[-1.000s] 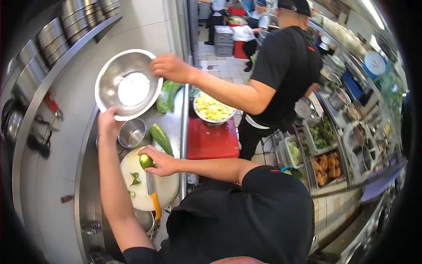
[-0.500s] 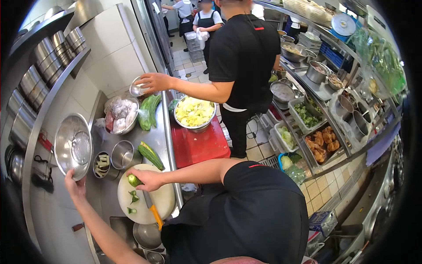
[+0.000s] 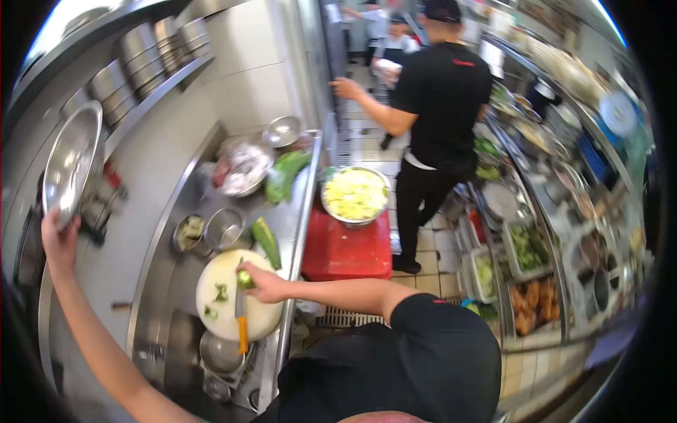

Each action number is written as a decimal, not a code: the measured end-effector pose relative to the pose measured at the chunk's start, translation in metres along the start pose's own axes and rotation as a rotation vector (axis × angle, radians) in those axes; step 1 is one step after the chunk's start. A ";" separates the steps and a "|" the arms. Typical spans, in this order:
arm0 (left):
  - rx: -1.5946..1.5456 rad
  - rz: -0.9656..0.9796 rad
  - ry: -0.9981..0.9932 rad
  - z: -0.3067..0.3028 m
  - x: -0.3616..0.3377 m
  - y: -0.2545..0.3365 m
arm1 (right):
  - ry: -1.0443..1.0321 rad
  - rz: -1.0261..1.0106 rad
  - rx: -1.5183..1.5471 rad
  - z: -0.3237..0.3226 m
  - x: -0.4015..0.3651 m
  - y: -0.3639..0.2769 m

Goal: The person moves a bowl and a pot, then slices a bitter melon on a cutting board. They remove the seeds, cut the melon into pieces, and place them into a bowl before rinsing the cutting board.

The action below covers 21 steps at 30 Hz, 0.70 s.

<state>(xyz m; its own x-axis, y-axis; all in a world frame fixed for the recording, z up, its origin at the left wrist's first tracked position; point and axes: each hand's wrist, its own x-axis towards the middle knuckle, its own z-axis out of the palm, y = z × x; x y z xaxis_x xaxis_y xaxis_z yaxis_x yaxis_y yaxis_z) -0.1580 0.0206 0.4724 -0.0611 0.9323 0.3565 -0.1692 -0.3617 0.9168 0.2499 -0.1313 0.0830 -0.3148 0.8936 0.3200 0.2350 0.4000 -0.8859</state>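
Note:
My left hand [image 3: 61, 236] grips the rim of a large metal bowl [image 3: 70, 166], raised and tilted at the far left. My right hand [image 3: 259, 282] is closed round a green vegetable piece [image 3: 245, 279] over the round white cutting board [image 3: 264, 319]. On the board, a knife with an orange handle [image 3: 242, 334] lies beside small green offcuts [image 3: 221, 292]. A cut green squash [image 3: 266, 242] rests just behind the board. Near it are an open metal pot [image 3: 225, 229] and a smaller pot of cut pieces [image 3: 189, 233].
Behind the pots are a bowl of pale food in plastic [image 3: 245, 169], leafy greens [image 3: 285, 176] and a small metal bowl [image 3: 283, 132]. A bowl of yellow pieces [image 3: 355, 194] sits on a red block [image 3: 345, 257]. A co-worker [image 3: 444, 106] stands beyond; food trays [image 3: 534, 307] line the right.
My left hand has carried the metal bowl farther left and up. The co-worker has moved away and let go of the small bowl, now on the counter. The camera view has shifted.

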 end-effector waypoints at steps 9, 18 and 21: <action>0.112 0.079 0.408 0.017 -0.037 0.123 | -0.004 0.026 0.205 0.000 0.000 0.016; 0.129 0.268 0.457 -0.112 -0.003 0.187 | 0.023 0.023 0.261 -0.002 0.000 0.031; 0.164 0.249 0.382 -0.226 0.043 0.194 | -0.020 0.087 0.241 -0.008 0.001 0.023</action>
<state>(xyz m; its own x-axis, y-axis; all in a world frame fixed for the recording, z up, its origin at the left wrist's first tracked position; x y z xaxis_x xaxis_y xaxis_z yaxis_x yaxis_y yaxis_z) -0.4154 -0.0091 0.6252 -0.4417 0.7414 0.5052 0.0518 -0.5411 0.8394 0.2625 -0.1190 0.0657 -0.3214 0.9174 0.2348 0.0363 0.2597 -0.9650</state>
